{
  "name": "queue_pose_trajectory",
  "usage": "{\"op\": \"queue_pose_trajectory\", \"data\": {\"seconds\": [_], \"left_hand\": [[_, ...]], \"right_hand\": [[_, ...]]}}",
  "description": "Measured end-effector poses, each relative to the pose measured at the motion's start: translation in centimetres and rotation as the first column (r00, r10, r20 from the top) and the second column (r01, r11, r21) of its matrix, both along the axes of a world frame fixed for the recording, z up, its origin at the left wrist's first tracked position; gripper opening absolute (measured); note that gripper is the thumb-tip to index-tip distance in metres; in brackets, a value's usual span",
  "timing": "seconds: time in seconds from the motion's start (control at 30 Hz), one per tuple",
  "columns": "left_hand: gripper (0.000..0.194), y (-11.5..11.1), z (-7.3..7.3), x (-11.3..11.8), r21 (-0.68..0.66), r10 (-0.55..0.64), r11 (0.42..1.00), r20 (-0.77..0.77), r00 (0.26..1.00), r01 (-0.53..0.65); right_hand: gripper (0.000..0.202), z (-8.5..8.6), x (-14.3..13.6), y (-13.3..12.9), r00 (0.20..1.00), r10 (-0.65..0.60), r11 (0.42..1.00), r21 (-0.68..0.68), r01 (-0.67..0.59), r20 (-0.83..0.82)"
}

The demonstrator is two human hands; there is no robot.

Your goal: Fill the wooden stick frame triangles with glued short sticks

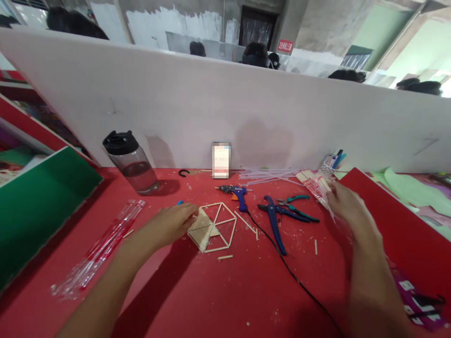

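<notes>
In the head view, the hands are well apart, one at each end of a line across the red table (243,291). The left hand (178,220) touches the left edge of the hexagonal stick frame (200,230), left of the table's middle; whether it pinches or merely steadies that edge I cannot tell. The frame has no clear long axis, but its slatted side faces this hand and its open spokes point right. The right hand (341,197) is at the stick packet (313,185), farther and well to the right of the frame; the packet's long axis runs from far left to near right. Its fingers are partly hidden, so their grip is uncertain. Between them lie the glue gun (241,196) and blue cutter (274,223).
</notes>
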State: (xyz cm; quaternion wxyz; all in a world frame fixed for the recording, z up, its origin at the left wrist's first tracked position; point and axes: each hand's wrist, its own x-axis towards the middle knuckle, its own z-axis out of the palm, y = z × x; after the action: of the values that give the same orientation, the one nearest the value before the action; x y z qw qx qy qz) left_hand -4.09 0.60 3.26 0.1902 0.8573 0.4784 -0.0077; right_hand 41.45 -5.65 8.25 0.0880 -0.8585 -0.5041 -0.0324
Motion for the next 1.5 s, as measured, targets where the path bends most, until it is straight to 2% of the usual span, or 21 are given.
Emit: {"op": "queue_pose_trajectory", "data": {"seconds": [0.03, 0.07, 0.13, 0.2, 0.23, 0.3, 0.37, 0.43, 0.5, 0.53, 0.67, 0.77, 0.87, 0.97, 1.1, 1.2, 1.4, 1.5], "left_hand": [[0.026, -0.3, 0.2, 0.4, -0.012, -0.019, 1.0, 0.097, 0.995, 0.02], [0.028, -0.7, 0.4, 0.8, -0.04, -0.042, 0.998, 0.212, 0.976, 0.051], [0.031, -1.6, 0.8, 1.8, -0.142, -0.017, 0.987, 0.406, 0.914, 0.081], [0.038, -2.5, 1.2, 2.8, -0.279, 0.036, 0.95, 0.543, 0.839, 0.139], [0.04, -3.0, 1.4, 3.3, -0.323, 0.059, 0.929, 0.611, 0.789, 0.181], [0.049, -3.8, 1.7, 4.1, -0.415, 0.112, 0.854, 0.736, 0.667, 0.314], [0.065, -4.3, 1.8, 4.8, -0.511, 0.23, 0.742, 0.802, 0.552, 0.433], [0.079, -4.5, 1.6, 5.4, -0.555, 0.326, 0.711, 0.804, 0.497, 0.432], [0.084, -4.5, 1.3, 5.9, -0.585, 0.389, 0.719, 0.786, 0.481, 0.374], [0.08, -4.4, 1.1, 6.1, -0.584, 0.404, 0.739, 0.783, 0.473, 0.336], [0.039, -3.9, 0.5, 6.4, -0.525, 0.386, 0.816, 0.807, 0.447, 0.243], [0.023, -3.6, 0.1, 6.4, -0.508, 0.383, 0.832, 0.817, 0.43, 0.224], [0.022, -3.6, -0.1, 6.4, -0.562, 0.471, 0.814, 0.787, 0.399, 0.146], [0.03, -3.8, 0.0, 6.5, -0.6, 0.514, 0.79, 0.76, 0.397, 0.126], [0.043, -3.8, 0.3, 6.5, -0.531, 0.424, 0.835, 0.786, 0.449, 0.141], [0.046, -3.6, 0.2, 6.5, -0.504, 0.393, 0.851, 0.797, 0.459, 0.147], [0.033, -3.5, 0.0, 6.5, -0.477, 0.359, 0.867, 0.8, 0.482, 0.147], [0.029, -3.4, 0.2, 6.3, -0.494, 0.38, 0.858, 0.793, 0.477, 0.138]], "right_hand": [[0.04, 1.1, -1.0, -0.3, 0.992, 0.106, 0.985, 0.141, -0.096, -0.067], [0.037, 2.2, -2.3, -0.5, 0.958, 0.24, 0.945, 0.265, -0.193, -0.157], [0.031, 3.8, -5.4, -1.1, 0.798, 0.493, 0.831, 0.46, -0.313, -0.347], [0.028, 4.4, -8.9, -1.4, 0.618, 0.608, 0.76, 0.591, -0.272, -0.497], [0.027, 4.3, -10.7, -1.4, 0.501, 0.646, 0.743, 0.626, -0.238, -0.576], [0.03, 3.3, -14.0, -1.1, 0.228, 0.644, 0.765, 0.625, -0.159, -0.73], [0.033, 1.7, -16.6, -0.5, 0.018, 0.587, 0.806, 0.583, -0.097, -0.809], [0.038, -0.1, -18.4, 0.2, -0.124, 0.51, 0.856, 0.516, -0.023, -0.851], [0.041, -1.7, -19.4, 0.6, -0.209, 0.446, 0.891, 0.454, 0.013, -0.87], [0.042, -2.3, -19.7, 0.8, -0.236, 0.423, 0.902, 0.432, 0.016, -0.875], [0.04, -3.5, -19.9, 1.0, -0.279, 0.385, 0.917, 0.4, 0.004, -0.88], [0.041, -3.6, -19.8, 1.0, -0.279, 0.38, 0.919, 0.394, 0.006, -0.882], [0.044, -3.6, -20.0, 1.1, -0.284, 0.374, 0.923, 0.385, 0.017, -0.883], [0.044, -3.6, -20.5, 1.0, -0.262, 0.381, 0.922, 0.384, 0.042, -0.887], [0.041, -3.8, -21.4, 0.6, -0.178, 0.442, 0.896, 0.441, 0.044, -0.879], [0.041, -3.9, -21.8, 0.3, -0.129, 0.439, 0.897, 0.441, 0.018, -0.889], [0.038, -4.1, -20.9, 0.5, -0.084, 0.455, 0.882, 0.462, -0.098, -0.887], [0.037, -4.0, -20.4, 0.7, -0.052, 0.472, 0.867, 0.474, -0.153, -0.88]]}}
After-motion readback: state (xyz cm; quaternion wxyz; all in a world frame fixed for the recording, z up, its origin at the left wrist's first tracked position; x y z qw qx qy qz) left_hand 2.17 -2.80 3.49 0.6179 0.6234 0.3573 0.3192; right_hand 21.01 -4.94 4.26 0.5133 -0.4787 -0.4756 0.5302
